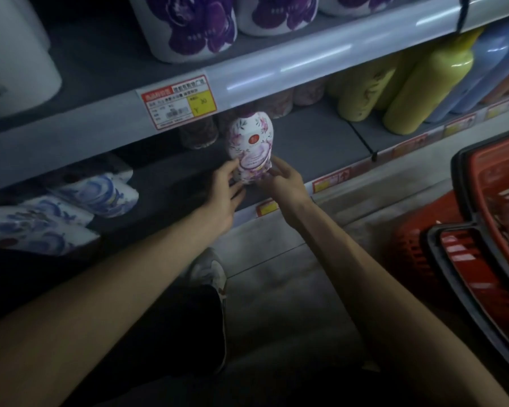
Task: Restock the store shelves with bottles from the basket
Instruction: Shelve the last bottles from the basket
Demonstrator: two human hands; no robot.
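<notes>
Bottle: white floral-printed plastic bottle (pixel 252 148) is being held upright at grey metal shelf (pixel 321 136).
Hands: left hand (pixel 224 195) and right hand (pixel 282 183) are gripping its base.

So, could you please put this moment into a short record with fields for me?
Item: pink floral bottle, upright
Hands: left hand and right hand grip its lower sides, one on each side
Place: front of the lower shelf; the bottle's base is hidden by the hands
Neighbours: yellow bottles further right on the same shelf
Basket: red basket at the right edge of the view
</notes>
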